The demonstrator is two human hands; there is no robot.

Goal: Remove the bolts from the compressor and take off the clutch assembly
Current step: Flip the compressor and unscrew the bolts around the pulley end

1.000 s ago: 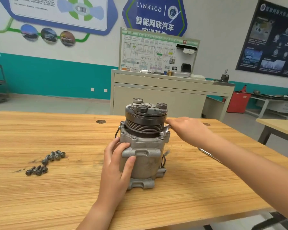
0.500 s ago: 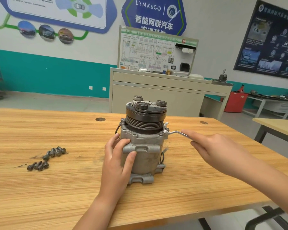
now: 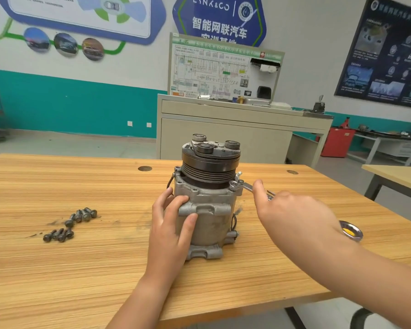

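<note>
A grey metal compressor (image 3: 209, 222) stands upright in the middle of the wooden table (image 3: 81, 269), with the black ribbed clutch assembly (image 3: 210, 163) on top. My left hand (image 3: 173, 224) grips the left front of its body. A silver wrench (image 3: 243, 186) sits with its ring end on a bolt (image 3: 234, 185) at the compressor's right shoulder. My right hand (image 3: 292, 214) holds the wrench handle to the right of the compressor; the wrench's other end (image 3: 350, 231) shows past my wrist. Several removed bolts (image 3: 70, 224) lie on the table at the left.
A beige cabinet (image 3: 235, 134) with a wiring display board stands behind the table. A second table (image 3: 399, 176) is at the right, with a red box (image 3: 337, 142) and a workbench beyond. Two round holes (image 3: 144, 168) mark the table's far side.
My right hand has swung the wrench handle from the far side of the compressor round to the right and towards me. My left hand has kept its hold on the compressor body.
</note>
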